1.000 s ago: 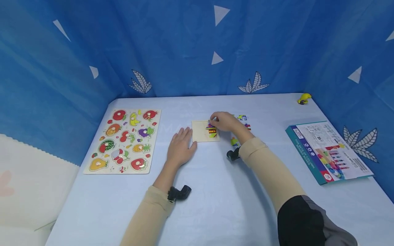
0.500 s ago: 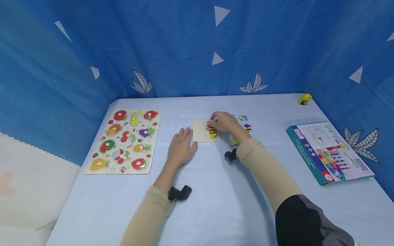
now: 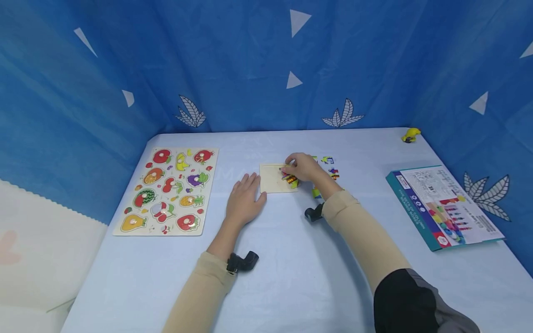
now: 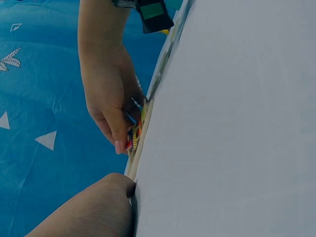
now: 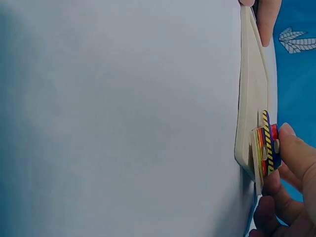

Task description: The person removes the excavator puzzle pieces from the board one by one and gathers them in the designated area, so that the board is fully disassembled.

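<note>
A small pale wooden puzzle tray [image 3: 270, 179] lies on the table between my hands. My left hand [image 3: 244, 200] rests flat, fingers straight, against the tray's left edge. Above the right part of the tray, my right hand [image 3: 305, 167] pinches a brightly coloured jigsaw piece [image 3: 290, 180] between thumb and fingers. In the right wrist view the piece [image 5: 266, 148], with a yellow-and-black striped band, stands tilted at the tray's [image 5: 253, 79] end. Whether more than one piece is held I cannot tell. The left wrist view shows the right hand [image 4: 111, 94] from the side.
Several loose jigsaw pieces [image 3: 328, 160] lie right of the tray, partly hidden by the right hand. A fruit peg puzzle board [image 3: 193, 189] is on the left. On the right lie a teal-edged box [image 3: 454, 203] and, at the far corner, a small yellow toy [image 3: 411, 135].
The jigsaw piece in my right hand has turned, its near end swinging to the right and now at a slant over the tray. My left hand has stayed in place.
</note>
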